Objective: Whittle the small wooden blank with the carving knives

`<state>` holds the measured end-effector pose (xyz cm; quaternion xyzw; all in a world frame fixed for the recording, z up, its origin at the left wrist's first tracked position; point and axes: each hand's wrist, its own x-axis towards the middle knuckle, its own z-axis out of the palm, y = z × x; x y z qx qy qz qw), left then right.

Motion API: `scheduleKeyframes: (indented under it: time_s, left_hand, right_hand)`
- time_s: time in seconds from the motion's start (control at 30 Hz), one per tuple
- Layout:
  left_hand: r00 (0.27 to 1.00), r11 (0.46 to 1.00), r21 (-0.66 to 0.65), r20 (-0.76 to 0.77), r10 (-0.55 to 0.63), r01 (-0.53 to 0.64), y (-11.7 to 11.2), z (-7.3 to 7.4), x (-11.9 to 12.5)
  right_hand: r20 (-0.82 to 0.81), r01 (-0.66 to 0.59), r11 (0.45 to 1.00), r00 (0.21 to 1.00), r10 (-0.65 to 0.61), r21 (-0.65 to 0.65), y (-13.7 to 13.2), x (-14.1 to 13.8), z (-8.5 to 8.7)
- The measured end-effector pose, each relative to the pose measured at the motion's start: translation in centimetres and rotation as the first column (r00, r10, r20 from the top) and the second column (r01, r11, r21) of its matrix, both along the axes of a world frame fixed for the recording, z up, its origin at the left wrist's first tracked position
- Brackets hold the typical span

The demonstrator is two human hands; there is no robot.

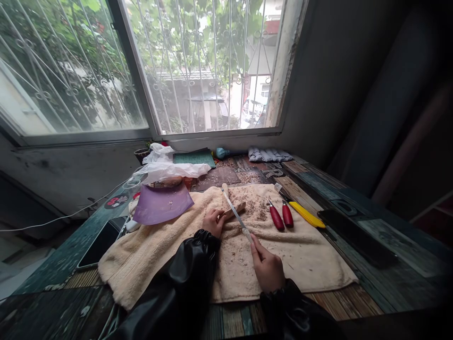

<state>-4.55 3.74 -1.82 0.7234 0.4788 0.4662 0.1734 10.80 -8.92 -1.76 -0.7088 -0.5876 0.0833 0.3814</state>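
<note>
My left hand (213, 223) is closed on the near end of a small brown piece of wood (239, 209), pressed down on a beige towel (300, 264). In my right hand (268, 268) is the grip end of a long, thin metal file (232, 208). The file slants away to the upper left and crosses over the wood; whether they touch, I cannot tell. Wood shavings (256, 205) are scattered on the towel beyond the wood. Right of them lie two red-handled carving tools (276, 218) and a yellow-handled cutter (306, 215).
A purple sheet (163, 205) covers the towel's left corner. Behind it are a white plastic bag (177, 170) and a green mat (194, 158). A tablet (101, 243) lies left, a black phone-like slab (357, 236) right. A barred window (212, 71) stands beyond the table.
</note>
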Motion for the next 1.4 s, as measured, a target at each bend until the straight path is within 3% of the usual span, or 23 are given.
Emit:
scheduleKeyframes:
  time_s: [0.37,0.57,1.0,1.4]
  left_hand:
    - [0.999,0.999,-0.028,0.037,-0.022,0.023,-0.1,0.1,0.2]
    - [0.997,0.999,-0.043,0.074,-0.026,0.030,-0.2,0.4,0.3]
    - [0.996,0.994,-0.065,0.042,-0.083,0.085,0.4,0.2,0.1]
    - [0.995,0.992,-0.083,0.006,-0.097,0.097,0.6,0.3,0.1]
  right_hand:
    - [0.228,0.024,1.000,0.973,-0.028,0.017,-0.6,0.0,0.7]
    - [0.304,0.022,0.997,0.953,0.000,-0.072,-1.2,0.3,1.5]
    - [0.255,0.003,0.992,0.967,0.029,-0.125,-1.5,1.2,1.9]
    - [0.181,-0.048,0.961,0.979,0.099,-0.271,-0.6,1.5,4.0]
